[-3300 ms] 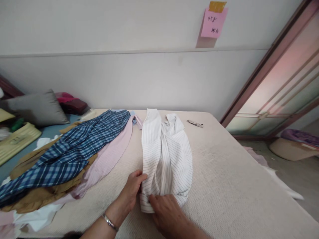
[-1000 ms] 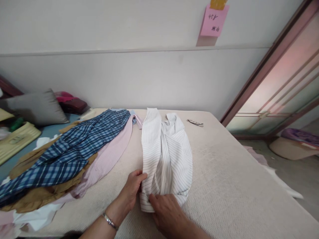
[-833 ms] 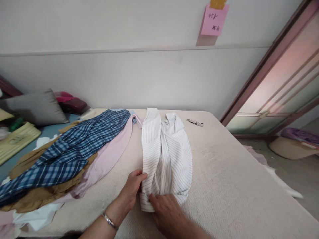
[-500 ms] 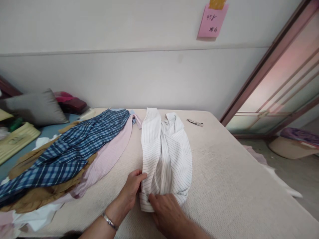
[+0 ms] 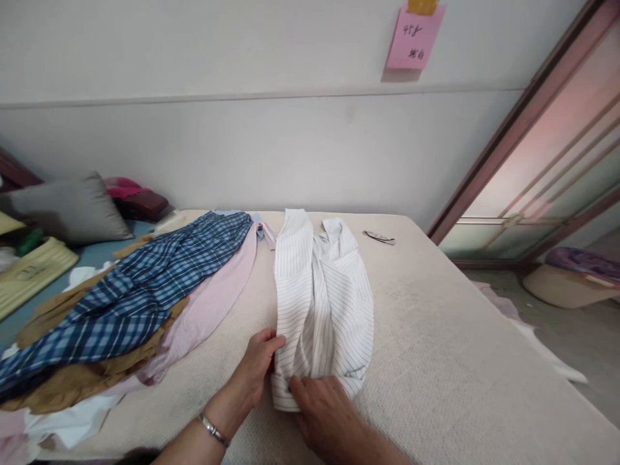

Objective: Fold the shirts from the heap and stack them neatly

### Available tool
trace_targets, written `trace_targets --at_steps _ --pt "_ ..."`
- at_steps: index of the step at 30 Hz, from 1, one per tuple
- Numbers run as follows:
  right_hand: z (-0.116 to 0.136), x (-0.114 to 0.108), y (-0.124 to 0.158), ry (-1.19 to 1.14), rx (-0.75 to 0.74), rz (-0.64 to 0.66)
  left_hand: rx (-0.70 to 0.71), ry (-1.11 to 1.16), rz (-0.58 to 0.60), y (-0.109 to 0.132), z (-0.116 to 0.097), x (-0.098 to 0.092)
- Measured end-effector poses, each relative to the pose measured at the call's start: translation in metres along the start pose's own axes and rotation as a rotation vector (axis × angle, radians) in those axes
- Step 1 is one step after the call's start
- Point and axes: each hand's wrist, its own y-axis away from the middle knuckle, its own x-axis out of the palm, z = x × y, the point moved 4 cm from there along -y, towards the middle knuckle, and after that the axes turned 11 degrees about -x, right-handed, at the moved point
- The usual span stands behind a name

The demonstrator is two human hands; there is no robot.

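Note:
A white shirt (image 5: 339, 290) with thin dark stripes lies bunched lengthwise on the pale padded surface (image 5: 436, 361). Along its left edge, near the lower end, my left hand (image 5: 259, 361) pinches the cloth, thumb on top and the other fingers mostly hidden beneath. My right hand (image 5: 322, 407) is closed at the folded-up lower end, its fingers curled over the cloth. A silver bracelet (image 5: 213, 429) circles my left wrist.
To the left, a blue plaid shirt (image 5: 159, 284) lies over brown and pink garments. Small scissors-like snips (image 5: 379, 237) rest at the back right. A grey pillow (image 5: 72, 210) sits far left, and a pink note (image 5: 415, 37) hangs on the wall.

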Motion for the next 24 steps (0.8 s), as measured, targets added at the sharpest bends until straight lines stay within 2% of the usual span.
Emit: trace_targets --at_steps 2,4,6,7,10,11,13,15,17,20,22,24 --pt "0.000 -0.009 0.003 -0.048 -0.023 -0.028 -0.006 0.007 -0.004 0.000 -0.001 0.000" --pt "-0.006 -0.027 0.007 -0.164 -0.063 -0.066 -0.002 0.016 0.002 -0.002 -0.001 -0.001" --pt "-0.026 -0.055 0.012 -0.312 -0.039 -0.154 0.014 0.016 0.002 -0.005 -0.003 -0.003" --pt "-0.043 -0.071 0.015 -0.360 0.024 -0.231 0.023 0.007 -0.009 -0.008 -0.004 -0.004" --pt "-0.109 -0.107 0.034 -0.265 0.439 -0.490 0.060 -0.038 -0.070 -0.014 -0.008 -0.006" --pt "-0.130 -0.111 0.041 -0.192 0.607 -0.507 0.072 -0.048 -0.078 -0.015 -0.010 -0.004" --pt "-0.162 -0.107 0.050 -0.104 0.869 -0.453 0.097 -0.046 -0.057 -0.017 -0.014 0.001" --pt "-0.178 -0.093 0.050 -0.172 0.993 -0.441 0.101 -0.036 -0.013 -0.016 -0.016 0.008" --pt "-0.181 -0.076 0.042 -0.430 1.007 -0.545 0.084 -0.027 0.011 -0.015 -0.017 0.012" --pt "-0.173 -0.064 0.024 -1.027 0.915 -0.741 0.084 0.022 -0.006 -0.012 -0.027 0.007" --pt "-0.170 -0.076 0.023 -1.301 0.821 -0.899 0.171 0.137 -0.013 -0.009 -0.044 -0.004" --pt "-0.172 -0.100 0.038 -1.407 0.688 -1.112 0.292 0.312 0.001 -0.001 -0.066 -0.019"
